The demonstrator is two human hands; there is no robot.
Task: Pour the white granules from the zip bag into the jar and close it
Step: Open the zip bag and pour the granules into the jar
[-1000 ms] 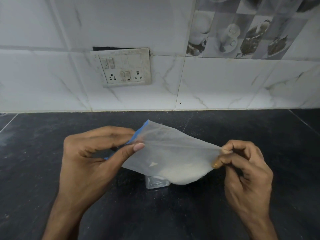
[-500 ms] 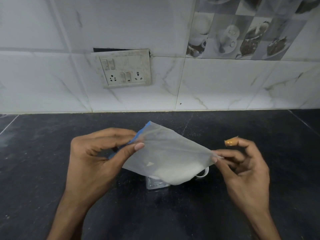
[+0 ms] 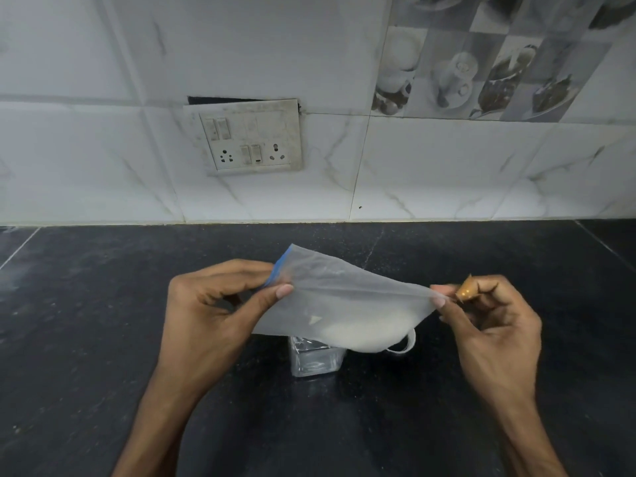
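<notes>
Pinching the bag [image 3: 344, 304] taut between left hand [image 3: 220, 311] and right hand [image 3: 488, 325], keeping granules [image 3: 361, 333] pooling above the jar [image 3: 315, 361].

Translucent matt plastic zip bag [image 3: 344, 297], clear glossy jar [image 3: 315, 359], dark speckled stone counter [image 3: 103, 339], glossy marbled tiles [image 3: 447, 166]
</notes>
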